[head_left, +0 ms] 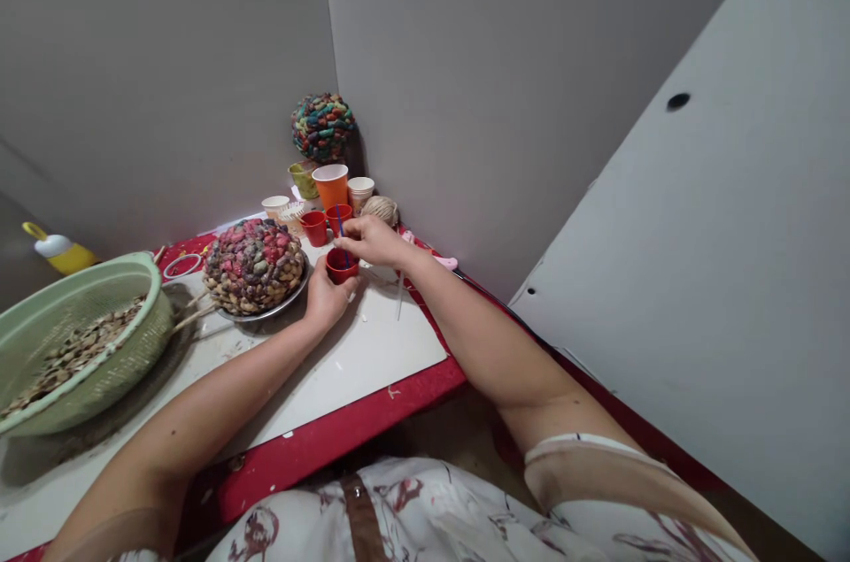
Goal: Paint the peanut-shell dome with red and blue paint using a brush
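My left hand (328, 295) is wrapped around a small red cup (343, 275) that stands on the white board (391, 341). Pinched in my right hand (373, 241) is a thin blue stick (339, 221), perhaps a brush handle, its lower part inside the cup. What the cup contains is too dark to make out. Left of my hands, a ball covered in peanut shells (255, 265) rests on a metal dish (296, 292); its upper part is painted pink and grey, its lower part is bare tan.
Several cups stand behind my hands, among them an orange cup (331, 187) and another red cup (314, 229). A multicoloured ball (323, 127) sits in the corner, near a twine ball (381, 209). At left is a green basket (150, 314) of shells. Grey panels rise behind.
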A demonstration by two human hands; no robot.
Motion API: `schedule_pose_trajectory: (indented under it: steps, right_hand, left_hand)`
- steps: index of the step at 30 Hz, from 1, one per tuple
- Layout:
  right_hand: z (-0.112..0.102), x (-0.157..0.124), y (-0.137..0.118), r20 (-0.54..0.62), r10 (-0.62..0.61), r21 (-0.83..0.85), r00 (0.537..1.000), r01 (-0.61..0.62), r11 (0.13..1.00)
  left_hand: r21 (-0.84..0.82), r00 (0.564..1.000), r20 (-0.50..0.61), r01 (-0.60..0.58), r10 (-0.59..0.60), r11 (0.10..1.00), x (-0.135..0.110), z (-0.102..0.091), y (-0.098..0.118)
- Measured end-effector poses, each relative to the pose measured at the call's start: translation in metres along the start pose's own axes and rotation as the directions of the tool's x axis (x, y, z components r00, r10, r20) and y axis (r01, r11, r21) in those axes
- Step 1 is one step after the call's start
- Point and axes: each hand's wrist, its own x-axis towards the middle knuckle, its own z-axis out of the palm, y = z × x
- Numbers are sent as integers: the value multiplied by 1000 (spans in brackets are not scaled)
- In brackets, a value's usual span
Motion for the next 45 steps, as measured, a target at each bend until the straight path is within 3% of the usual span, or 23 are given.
schedule_pose_trajectory:
  steps: [6,11,16,20,24,28,32,36,41,45]
  right_hand:
    - [-6,1,4,-22,12,-27,1000,-12,1000]
    - [-8,-2,2,99,-8,28,995,5,1000]
    - [-10,-1,5,56,33,56,998,-36,998]
    - [-13,-2,6,142,31,113,989,-47,993]
    - [-14,-3,6,84,73,115,994,-82,990]
    - [-15,-4,6,170,79,130,982,-102,986]
    - [-15,-4,8,96,84,108,992,-94,990]
    - [-14,-4,7,160,70,107,985,-88,990]
    - [-12,-3,3,77,87,70,993,-92,993]
    - [-10,-4,1,132,71,65,989,-80,995]
  left_hand:
    - [-26,999,22,-28,28,999,-1,-1,1]
    - [-35,999,34,-15,16,999,-2,-1,0]
    - [-41,999,46,-6,8,999,-2,0,-1]
    - [-34,999,53,8,-6,999,-2,1,-1]
    - [-34,998,63,14,-12,999,-2,1,-1]
    - [-34,997,73,21,-18,999,-2,2,-1]
    - [-35,997,71,22,-19,999,-3,2,-2]
    - [-45,997,69,19,-16,999,-3,2,-2]
    - [-61,997,71,25,-21,998,-3,1,0]
    - [-66,997,77,29,-24,997,-3,1,1]
